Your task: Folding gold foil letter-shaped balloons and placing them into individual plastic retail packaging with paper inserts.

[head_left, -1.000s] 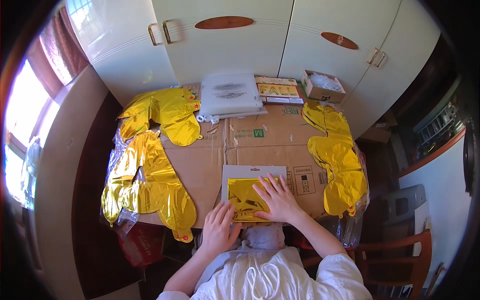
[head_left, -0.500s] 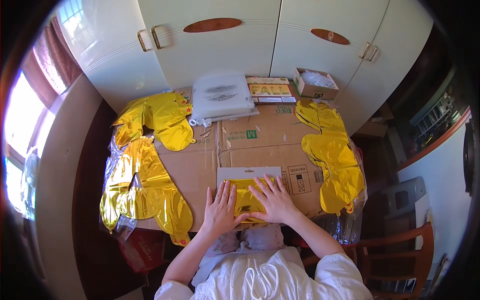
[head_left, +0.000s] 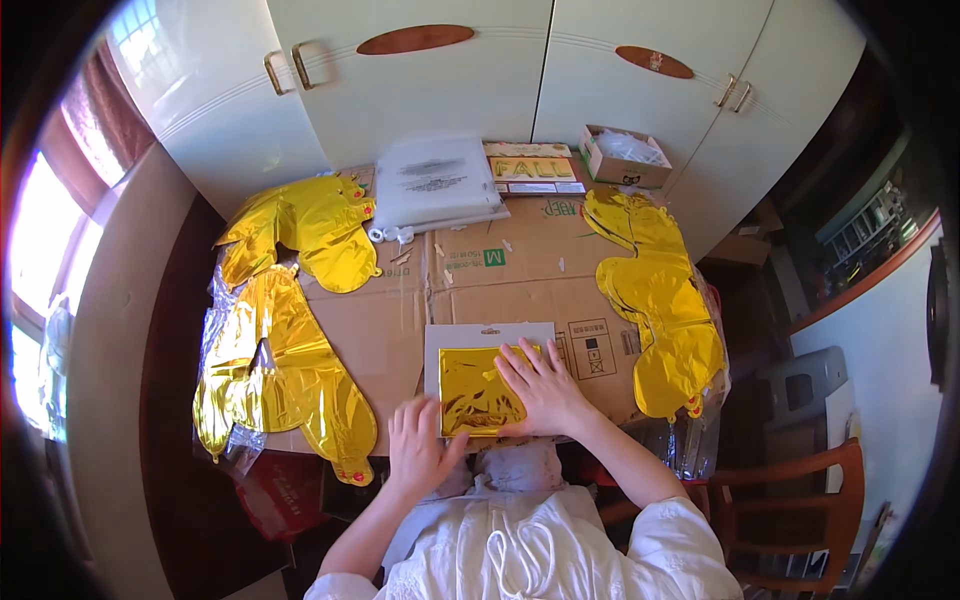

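A folded gold foil balloon lies as a shiny rectangle on a pale grey card with a hang hole, close to the near edge of the cardboard. Pressing flat on the foil's right side is my right hand, fingers spread. My left hand is raised just off the foil's lower left corner, its fingers slightly bent and blurred, the thumb apart and near the foil's near edge. Nothing shows in it.
Flat gold foil balloons lie at the left and right of the cardboard sheet. Further back are a stack of clear plastic bags, flat printed packs and a small box. A wooden chair stands at right.
My left hand has lifted off the foil and drawn back to the lower left, uncovering its left half. My right hand stays on the foil's right side.
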The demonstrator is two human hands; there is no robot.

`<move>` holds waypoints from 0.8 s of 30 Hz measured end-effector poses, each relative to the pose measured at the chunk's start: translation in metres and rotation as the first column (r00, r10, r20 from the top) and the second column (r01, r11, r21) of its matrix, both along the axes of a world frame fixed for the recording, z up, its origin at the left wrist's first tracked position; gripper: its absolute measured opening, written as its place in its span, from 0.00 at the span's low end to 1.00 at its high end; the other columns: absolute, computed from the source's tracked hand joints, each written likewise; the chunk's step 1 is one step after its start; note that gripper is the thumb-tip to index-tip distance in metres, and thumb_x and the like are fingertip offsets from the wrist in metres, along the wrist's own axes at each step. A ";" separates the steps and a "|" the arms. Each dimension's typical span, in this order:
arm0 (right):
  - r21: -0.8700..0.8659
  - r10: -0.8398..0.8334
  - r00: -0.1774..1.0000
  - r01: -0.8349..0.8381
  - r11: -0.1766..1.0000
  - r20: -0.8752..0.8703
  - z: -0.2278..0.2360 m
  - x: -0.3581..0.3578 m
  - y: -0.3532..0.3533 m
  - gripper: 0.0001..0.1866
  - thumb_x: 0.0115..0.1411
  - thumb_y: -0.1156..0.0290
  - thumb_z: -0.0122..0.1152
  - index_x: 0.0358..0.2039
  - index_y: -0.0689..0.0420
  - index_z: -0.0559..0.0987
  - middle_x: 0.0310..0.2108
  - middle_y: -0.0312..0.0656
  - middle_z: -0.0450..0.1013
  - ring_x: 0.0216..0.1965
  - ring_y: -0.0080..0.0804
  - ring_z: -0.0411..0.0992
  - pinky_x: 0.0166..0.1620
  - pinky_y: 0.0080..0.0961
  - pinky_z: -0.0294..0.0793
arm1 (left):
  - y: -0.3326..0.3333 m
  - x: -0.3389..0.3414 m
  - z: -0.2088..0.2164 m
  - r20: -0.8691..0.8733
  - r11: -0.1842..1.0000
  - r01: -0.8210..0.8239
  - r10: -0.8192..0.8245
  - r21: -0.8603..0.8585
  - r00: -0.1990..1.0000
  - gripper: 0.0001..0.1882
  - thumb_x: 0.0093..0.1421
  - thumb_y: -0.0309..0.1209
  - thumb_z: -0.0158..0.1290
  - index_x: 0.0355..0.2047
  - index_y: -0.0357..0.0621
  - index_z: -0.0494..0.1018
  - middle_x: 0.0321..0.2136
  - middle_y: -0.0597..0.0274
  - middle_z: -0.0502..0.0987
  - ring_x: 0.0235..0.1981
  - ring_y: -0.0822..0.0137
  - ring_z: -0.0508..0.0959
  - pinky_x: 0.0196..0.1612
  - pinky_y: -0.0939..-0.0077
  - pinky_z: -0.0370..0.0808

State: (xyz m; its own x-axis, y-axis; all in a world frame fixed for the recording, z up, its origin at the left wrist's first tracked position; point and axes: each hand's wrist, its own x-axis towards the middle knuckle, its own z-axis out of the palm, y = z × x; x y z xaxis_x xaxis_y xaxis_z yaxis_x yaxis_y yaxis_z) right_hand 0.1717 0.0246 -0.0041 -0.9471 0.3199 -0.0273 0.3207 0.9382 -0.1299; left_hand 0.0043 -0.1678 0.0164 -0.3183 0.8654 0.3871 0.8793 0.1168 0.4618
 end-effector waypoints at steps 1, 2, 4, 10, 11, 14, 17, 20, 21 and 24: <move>-0.017 0.011 1.000 -0.012 1.000 -0.025 0.000 0.001 0.002 0.58 0.49 0.27 0.54 0.69 0.54 0.52 0.71 0.47 0.45 0.72 0.50 0.40 0.68 0.62 0.35 | -0.020 0.007 0.001 0.229 0.997 0.014 0.004 -0.079 0.973 0.24 0.53 0.35 0.62 0.46 0.37 0.69 0.43 0.47 0.72 0.45 0.52 0.73 0.48 0.59 0.69; -0.035 0.021 0.998 -0.023 0.999 -0.052 -0.001 0.001 0.004 0.57 0.50 0.27 0.53 0.69 0.54 0.52 0.71 0.47 0.45 0.72 0.50 0.40 0.68 0.61 0.35 | -0.039 0.014 -0.001 0.443 0.987 0.046 0.026 -0.151 0.896 0.20 0.53 0.34 0.62 0.43 0.37 0.71 0.39 0.48 0.74 0.40 0.53 0.75 0.44 0.62 0.71; -0.069 0.026 0.990 -0.035 0.997 -0.138 0.002 -0.004 0.018 0.53 0.55 0.29 0.49 0.69 0.54 0.53 0.71 0.48 0.46 0.71 0.53 0.41 0.68 0.62 0.37 | -0.063 0.033 -0.024 0.856 0.976 0.125 0.090 -0.177 0.510 0.13 0.58 0.31 0.59 0.40 0.36 0.72 0.35 0.55 0.78 0.36 0.63 0.77 0.41 0.72 0.73; -0.188 -0.034 0.960 -0.020 0.982 -0.277 -0.005 -0.021 0.062 0.29 0.69 0.51 0.43 0.61 0.60 0.66 0.63 0.49 0.63 0.67 0.44 0.57 0.68 0.46 0.51 | -0.033 0.070 -0.070 0.939 0.978 0.178 0.159 -0.107 -0.307 0.16 0.65 0.30 0.54 0.50 0.33 0.71 0.49 0.54 0.76 0.51 0.64 0.76 0.53 0.73 0.72; -0.222 -0.035 0.960 -0.028 0.975 -0.277 -0.002 -0.021 0.060 0.29 0.69 0.51 0.44 0.61 0.60 0.66 0.63 0.49 0.63 0.67 0.45 0.57 0.68 0.46 0.52 | -0.026 0.073 -0.074 0.900 0.984 0.157 0.143 -0.085 -0.411 0.17 0.65 0.30 0.53 0.51 0.33 0.71 0.51 0.53 0.75 0.54 0.63 0.75 0.55 0.72 0.71; -0.298 -0.035 0.961 -0.049 0.953 -0.273 0.002 -0.013 0.047 0.29 0.69 0.51 0.44 0.61 0.60 0.66 0.62 0.50 0.64 0.66 0.46 0.58 0.67 0.46 0.53 | -0.014 0.078 -0.084 0.825 0.992 0.123 0.075 -0.007 -0.559 0.18 0.67 0.33 0.52 0.51 0.33 0.69 0.53 0.51 0.74 0.56 0.60 0.73 0.57 0.67 0.71; -0.306 -0.011 0.957 -0.082 0.948 -0.290 0.000 -0.004 0.034 0.29 0.68 0.51 0.45 0.61 0.60 0.66 0.61 0.51 0.65 0.65 0.47 0.59 0.66 0.46 0.55 | -0.011 0.082 -0.079 0.779 0.995 0.093 0.087 -0.038 -0.621 0.18 0.68 0.32 0.49 0.54 0.37 0.67 0.52 0.51 0.74 0.54 0.59 0.75 0.57 0.63 0.72; -0.291 0.015 0.948 -0.112 0.950 -0.317 0.003 -0.001 0.026 0.28 0.68 0.51 0.46 0.59 0.61 0.69 0.59 0.51 0.67 0.62 0.49 0.63 0.66 0.45 0.57 | -0.013 0.084 -0.078 0.752 0.995 0.074 0.100 -0.067 -0.651 0.18 0.69 0.31 0.48 0.56 0.40 0.64 0.51 0.52 0.75 0.52 0.59 0.77 0.56 0.61 0.74; -0.299 0.024 0.956 -0.116 0.947 -0.292 0.004 -0.002 0.029 0.27 0.67 0.53 0.48 0.59 0.60 0.69 0.59 0.51 0.66 0.62 0.49 0.63 0.66 0.45 0.57 | -0.016 0.086 -0.080 0.744 0.995 0.070 0.097 -0.067 -0.661 0.18 0.69 0.31 0.47 0.57 0.41 0.63 0.51 0.52 0.75 0.51 0.58 0.77 0.55 0.60 0.74; -0.259 0.024 0.954 -0.105 0.960 -0.299 0.020 -0.020 0.056 0.25 0.65 0.59 0.53 0.58 0.60 0.69 0.60 0.51 0.66 0.61 0.48 0.64 0.65 0.42 0.60 | -0.019 0.090 -0.075 0.824 0.995 0.059 0.103 -0.085 -0.557 0.18 0.69 0.30 0.46 0.58 0.39 0.62 0.51 0.52 0.74 0.50 0.58 0.78 0.53 0.61 0.77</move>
State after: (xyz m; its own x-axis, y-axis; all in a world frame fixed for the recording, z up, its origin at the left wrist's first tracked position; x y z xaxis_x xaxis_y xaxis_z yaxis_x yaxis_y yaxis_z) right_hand 0.1519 0.0809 0.0156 -0.9446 0.2772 0.1757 0.1708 0.8723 -0.4582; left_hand 0.0940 -0.1866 -0.0583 -0.0925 0.8284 -0.5525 -0.8657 0.2073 0.4557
